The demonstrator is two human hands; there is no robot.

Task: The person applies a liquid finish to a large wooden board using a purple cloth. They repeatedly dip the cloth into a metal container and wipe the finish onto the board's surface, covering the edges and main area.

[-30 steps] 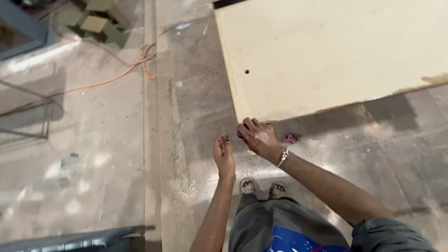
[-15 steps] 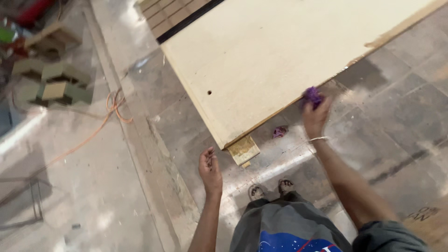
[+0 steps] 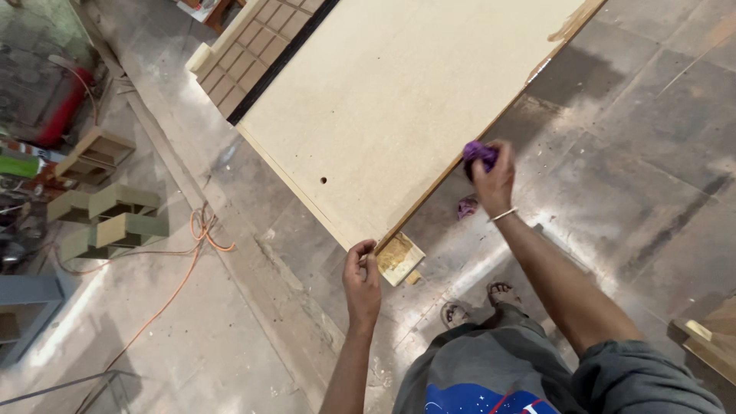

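There is just one camera, up on the person's head. It looks straight down, from standing height, at the board [image 3: 406, 107], the floor [image 3: 629, 192] and both feet.

Both forearms are bare. The right hand [image 3: 493, 180] wears a thin silver bangle [image 3: 504, 215] at the wrist, above a rolled grey sleeve [image 3: 640, 379]. Grey trousers, open sandals [image 3: 479, 303], and a blue starry shirt.

You see a pale beige board [image 3: 399, 100], and your right hand [image 3: 493, 180] has a purple cloth [image 3: 478, 154]. The cable [image 3: 201, 230] is orange; the floor [image 3: 652, 153] is grey.
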